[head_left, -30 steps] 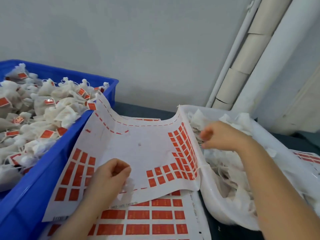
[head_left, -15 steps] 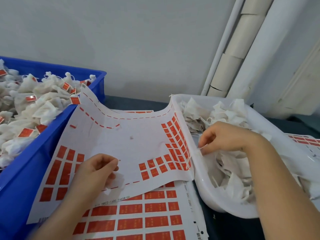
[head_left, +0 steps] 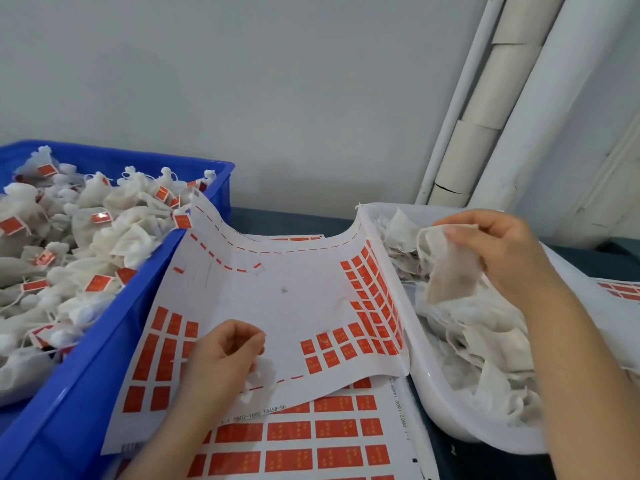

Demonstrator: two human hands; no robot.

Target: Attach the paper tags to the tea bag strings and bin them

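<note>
My right hand (head_left: 505, 251) pinches an untagged white tea bag (head_left: 450, 271) and lifts it above the white tub (head_left: 433, 393), which holds several more untagged bags. My left hand (head_left: 221, 362) rests on the upper sticker sheet (head_left: 277, 306), fingers curled, with a small white scrap just under its fingertips; whether it holds the scrap I cannot tell. That sheet carries red tags (head_left: 367, 306) along its right and lower left parts. The blue bin (head_left: 104, 358) on the left is full of tagged tea bags (head_left: 104, 237).
A second sticker sheet (head_left: 311, 441) with rows of red tags lies under the first. More red tags (head_left: 623, 289) show at the right edge. White pipes and a cardboard tube (head_left: 485, 98) lean against the grey wall behind the tub.
My right hand has risen out of the white tub with one tea bag pinched in its fingers. My left hand has stayed on the sheet.
</note>
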